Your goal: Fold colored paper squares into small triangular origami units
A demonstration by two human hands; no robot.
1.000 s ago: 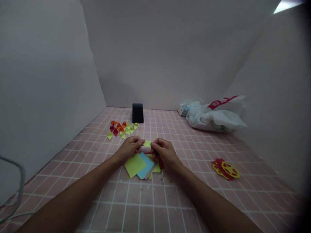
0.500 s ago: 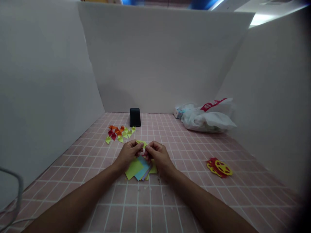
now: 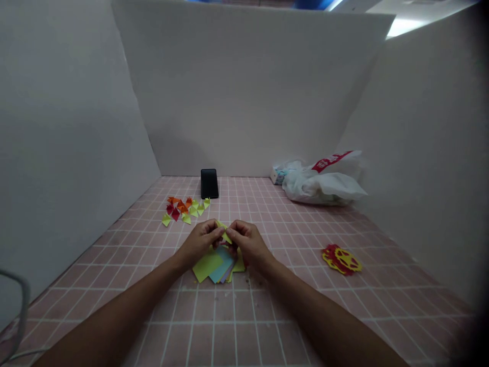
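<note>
Between my fingertips is a small folded piece of yellow paper [image 3: 225, 234]. My left hand [image 3: 202, 238] pinches its left side, and my right hand [image 3: 247, 241] pinches the right side; the two thumbs nearly touch. Fingers cover much of the paper, so its exact fold is hidden. Just below the hands lies a fanned stack of coloured paper sheets [image 3: 208, 265], with yellow, light blue and purple showing. Farther off to the left sit several small folded paper pieces [image 3: 186, 218] in yellow, orange and red.
A black phone [image 3: 209, 183] stands at the back of the pink tiled surface. Back right are a white plastic bag [image 3: 323, 186] and a small box [image 3: 277, 175]. Red and yellow cut-out shapes [image 3: 342, 259] lie at right. A grey cable [image 3: 23, 306] hangs at left.
My hands have drawn closer together around the yellow paper, which now sits tilted and more covered by the fingers. The camera view has shifted a little.
</note>
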